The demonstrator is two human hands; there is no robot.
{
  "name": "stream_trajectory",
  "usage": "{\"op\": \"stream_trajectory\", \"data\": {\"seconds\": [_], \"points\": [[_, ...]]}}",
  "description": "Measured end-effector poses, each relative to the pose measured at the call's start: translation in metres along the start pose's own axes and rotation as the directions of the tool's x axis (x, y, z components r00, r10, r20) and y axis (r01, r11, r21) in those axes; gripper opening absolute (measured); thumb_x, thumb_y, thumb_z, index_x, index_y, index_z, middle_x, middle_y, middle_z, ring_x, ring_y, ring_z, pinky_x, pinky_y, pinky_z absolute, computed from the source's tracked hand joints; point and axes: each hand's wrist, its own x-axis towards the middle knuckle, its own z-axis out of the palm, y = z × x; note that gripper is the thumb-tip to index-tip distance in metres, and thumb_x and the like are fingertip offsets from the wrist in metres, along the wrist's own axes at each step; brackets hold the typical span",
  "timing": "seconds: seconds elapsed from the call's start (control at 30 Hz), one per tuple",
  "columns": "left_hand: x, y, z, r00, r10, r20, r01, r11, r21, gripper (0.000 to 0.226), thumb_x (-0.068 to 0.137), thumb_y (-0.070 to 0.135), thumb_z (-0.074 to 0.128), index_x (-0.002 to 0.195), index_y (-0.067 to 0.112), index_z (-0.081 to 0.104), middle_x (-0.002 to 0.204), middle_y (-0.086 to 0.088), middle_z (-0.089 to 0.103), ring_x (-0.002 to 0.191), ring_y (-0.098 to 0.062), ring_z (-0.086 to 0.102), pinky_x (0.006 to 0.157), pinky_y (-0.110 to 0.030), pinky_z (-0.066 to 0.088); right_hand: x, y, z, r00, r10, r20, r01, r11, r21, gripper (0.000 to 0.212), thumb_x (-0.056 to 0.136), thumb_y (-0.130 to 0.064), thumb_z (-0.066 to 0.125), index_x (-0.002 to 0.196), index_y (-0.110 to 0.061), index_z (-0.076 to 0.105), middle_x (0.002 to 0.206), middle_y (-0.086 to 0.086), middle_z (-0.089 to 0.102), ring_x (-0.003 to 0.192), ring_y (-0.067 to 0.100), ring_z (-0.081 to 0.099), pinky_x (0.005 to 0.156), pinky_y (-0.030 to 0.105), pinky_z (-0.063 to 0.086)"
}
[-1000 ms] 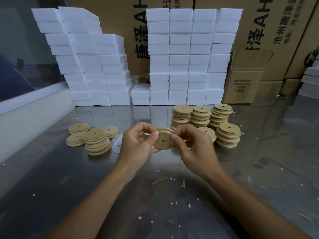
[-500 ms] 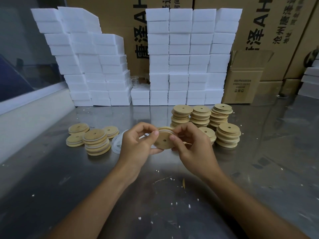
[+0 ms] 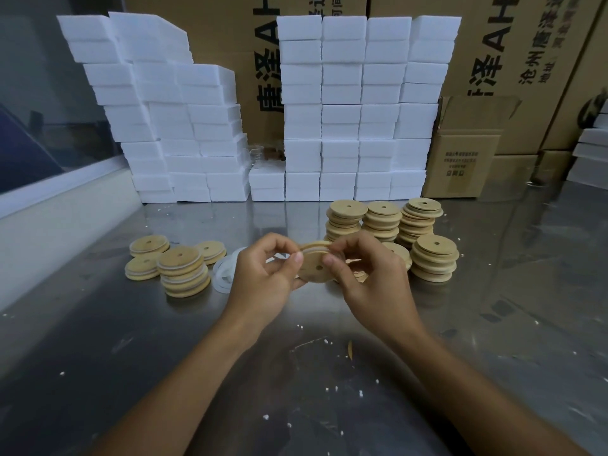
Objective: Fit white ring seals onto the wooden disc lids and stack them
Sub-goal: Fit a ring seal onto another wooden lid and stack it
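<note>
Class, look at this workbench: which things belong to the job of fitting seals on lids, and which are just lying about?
Belong to the job:
held wooden lid
left hand
right hand
loose white ring seals
sealed lids stack
unsealed lid stacks

Just lying about:
white foam blocks
cardboard boxes
white crumbs

Tan wooden disc lids [image 3: 434,258] at 3 o'clock; white foam blocks [image 3: 342,110] at 12; brown cartons [image 3: 460,166] with black lettering.
</note>
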Motion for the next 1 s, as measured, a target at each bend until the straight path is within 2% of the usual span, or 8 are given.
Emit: {"op": "stream_trajectory", "data": {"seconds": [0.13, 0.27, 0.37, 0.47, 0.6, 0.7, 0.8, 1.0], "points": [[0.0005, -0.0015, 0.0002, 0.986, -0.167, 0.031, 0.169, 0.961, -0.217, 0.026, 0.092, -0.003, 0.059, 0.071, 0.011, 0.062, 0.092, -0.015, 0.061, 0.079, -0.014, 0.068, 0.071, -0.045, 0.06, 0.0, -0.0011, 0.0022, 0.99, 0.141, 0.001, -0.14, 0.987, 0.074, 0.024, 0.088, -0.011, 0.073, 0.087, -0.03, 0.059, 0.082, -0.007, 0.069, 0.074, 0.01, 0.068, 0.063, 0.026, 0.055], [-0.0001, -0.0056, -0.0022, 0.999, 0.029, 0.03, -0.032, 0.993, 0.117, 0.018, 0.089, -0.001, 0.063, 0.075, 0.011, 0.062, 0.077, 0.001, 0.066, 0.075, -0.012, 0.067, 0.066, -0.045, 0.061, -0.0011, 0.0027, -0.0001, 0.988, 0.154, 0.022, -0.155, 0.987, 0.044, 0.02, 0.087, -0.009, 0.072, 0.085, -0.025, 0.061, 0.079, -0.007, 0.07, 0.071, 0.008, 0.066, 0.06, 0.022, 0.051], [-0.0004, -0.0061, -0.0021, 0.982, 0.175, 0.069, -0.188, 0.932, 0.31, 0.016, 0.087, 0.004, 0.067, 0.077, 0.015, 0.063, 0.079, 0.006, 0.066, 0.082, -0.012, 0.065, 0.072, -0.046, 0.058, -0.0007, 0.0012, -0.0022, 0.995, 0.094, 0.033, -0.095, 0.995, 0.011, 0.017, 0.087, -0.006, 0.072, 0.084, -0.02, 0.064, 0.077, -0.012, 0.069, 0.071, 0.003, 0.064, 0.059, 0.014, 0.047], [0.0011, -0.0048, -0.0037, 0.962, 0.258, 0.083, -0.269, 0.871, 0.411, 0.012, 0.085, 0.003, 0.068, 0.078, 0.012, 0.064, 0.08, 0.003, 0.061, 0.077, -0.009, 0.06, 0.066, -0.035, 0.056, -0.0007, 0.0005, -0.0038, 0.998, 0.043, 0.037, -0.042, 0.999, -0.008, 0.012, 0.087, -0.006, 0.072, 0.087, -0.016, 0.066, 0.078, -0.012, 0.069, 0.073, 0.005, 0.064, 0.06, 0.019, 0.051], [0.0034, -0.0028, -0.0033, 0.996, 0.087, 0.0, -0.085, 0.979, 0.183, 0.017, 0.088, -0.004, 0.063, 0.076, 0.009, 0.062, 0.07, -0.008, 0.06, 0.069, -0.027, 0.063, 0.057, -0.028, 0.057, -0.0016, -0.0002, 0.0009, 0.994, 0.104, 0.023, -0.104, 0.994, 0.032, 0.011, 0.087, -0.01, 0.073, 0.093, -0.015, 0.067, 0.083, -0.01, 0.07, 0.076, 0.007, 0.067, 0.065, 0.021, 0.054], [0.0037, -0.0028, -0.0015, 0.997, -0.071, -0.029, 0.07, 0.998, -0.006, 0.018, 0.091, -0.005, 0.059, 0.077, 0.006, 0.06, 0.056, 0.004, 0.059, 0.057, -0.01, 0.06, 0.062, -0.032, 0.061, -0.001, 0.0005, 0.0034, 0.982, 0.188, 0.028, -0.19, 0.978, 0.086, 0.019, 0.086, -0.012, 0.075, 0.094, -0.025, 0.064, 0.088, -0.01, 0.071, 0.078, 0.01, 0.07, 0.068, 0.026, 0.057], [0.0057, -0.0049, -0.003, 0.99, -0.136, -0.049, 0.129, 0.984, -0.125, 0.014, 0.091, -0.004, 0.059, 0.079, 0.002, 0.061, 0.051, 0.0, 0.056, 0.052, -0.01, 0.057, 0.062, -0.034, 0.06, -0.0001, 0.0026, 0.0024, 0.961, 0.275, 0.028, -0.276, 0.949, 0.149, 0.018, 0.086, -0.013, 0.075, 0.091, -0.025, 0.062, 0.089, -0.001, 0.073, 0.077, 0.019, 0.072, 0.068, 0.036, 0.058], [0.0078, -0.0085, -0.0089, 0.991, -0.135, -0.006, 0.135, 0.99, -0.034, 0.018, 0.09, -0.002, 0.06, 0.073, 0.004, 0.064, 0.058, -0.012, 0.062, 0.057, -0.017, 0.063, 0.062, -0.034, 0.06, 0.0008, 0.0042, 0.0033, 0.939, 0.344, 0.0, -0.339, 0.925, 0.17, 0.011, 0.085, -0.013, 0.076, 0.087, -0.015, 0.066, 0.085, 0.005, 0.074, 0.075, 0.027, 0.071, 0.071, 0.049, 0.059]]}}
